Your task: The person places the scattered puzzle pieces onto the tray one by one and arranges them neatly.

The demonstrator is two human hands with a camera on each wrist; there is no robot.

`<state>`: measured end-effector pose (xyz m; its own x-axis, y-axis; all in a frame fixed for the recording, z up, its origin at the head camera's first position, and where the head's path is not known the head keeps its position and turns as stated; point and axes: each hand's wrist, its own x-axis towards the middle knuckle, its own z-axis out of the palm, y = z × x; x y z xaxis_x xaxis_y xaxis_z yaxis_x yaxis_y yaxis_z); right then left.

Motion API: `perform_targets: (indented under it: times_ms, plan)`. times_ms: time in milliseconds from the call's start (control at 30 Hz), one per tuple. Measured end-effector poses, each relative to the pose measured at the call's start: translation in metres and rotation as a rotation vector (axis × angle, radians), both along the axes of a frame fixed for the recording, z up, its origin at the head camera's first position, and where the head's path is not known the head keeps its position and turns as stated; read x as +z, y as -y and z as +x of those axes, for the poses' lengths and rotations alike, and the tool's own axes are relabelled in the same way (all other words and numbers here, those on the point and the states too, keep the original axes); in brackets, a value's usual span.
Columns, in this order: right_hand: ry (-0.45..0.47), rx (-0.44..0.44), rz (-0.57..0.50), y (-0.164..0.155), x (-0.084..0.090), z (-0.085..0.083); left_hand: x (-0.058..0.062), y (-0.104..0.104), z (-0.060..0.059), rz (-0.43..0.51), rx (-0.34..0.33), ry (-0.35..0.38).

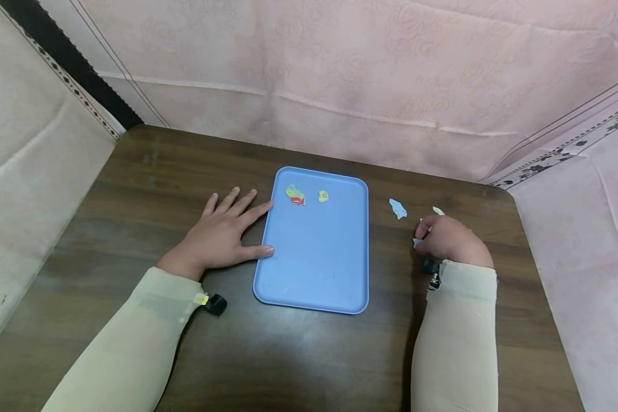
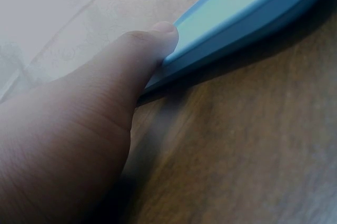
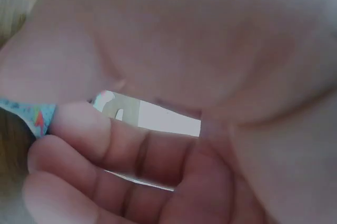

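Observation:
A light blue tray (image 1: 314,263) lies on the dark wooden table (image 1: 134,189). Two small colourful wrapper scraps (image 1: 296,195) (image 1: 323,196) sit near its far edge. My left hand (image 1: 221,232) lies flat on the table, fingers straight, with the thumb (image 2: 142,61) and forefinger touching the tray's left rim (image 2: 237,29). To the right of the tray my right hand (image 1: 445,237) is curled, its fingers (image 3: 121,155) pinching a light blue wrapper scrap (image 3: 31,116) and some paper (image 3: 147,116). Two more scraps (image 1: 397,208) (image 1: 438,210) lie on the table just beyond that hand.
Pink cloth (image 1: 340,74) hangs behind the table and drapes at the right (image 1: 587,240); pale cloth (image 1: 20,171) covers the left side. Small black wrist cameras (image 1: 216,304) (image 1: 430,268) sit at the cuffs of both beige sleeves.

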<state>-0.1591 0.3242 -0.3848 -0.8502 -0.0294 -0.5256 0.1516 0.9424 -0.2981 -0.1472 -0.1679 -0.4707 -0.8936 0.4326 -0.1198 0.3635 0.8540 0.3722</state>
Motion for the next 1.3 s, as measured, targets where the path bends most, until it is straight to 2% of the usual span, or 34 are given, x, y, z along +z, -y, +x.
perform_targets:
  times_ms: [267, 600, 967, 1133, 1300]
  plan:
    - [-0.130, 0.015, -0.003, 0.005, 0.007, -0.001, 0.002, 0.000, 0.001, -0.001, -0.002, -0.005]
    - [-0.356, -0.003, -0.132, 0.034, 0.019, 0.000, 0.003, 0.002, 0.002, 0.003, -0.002, -0.001]
    - [-0.593, -0.019, -0.264, 0.073, 0.015, -0.006, 0.001, 0.000, 0.001, 0.008, -0.005, -0.004]
    - [-0.631, -0.028, -0.282, 0.092, 0.007, -0.014, 0.001, 0.000, 0.001, 0.005, -0.006, -0.004]
    - [-0.597, 0.001, -0.253, 0.106, -0.001, -0.026, 0.000, 0.001, -0.001, -0.001, -0.004, -0.003]
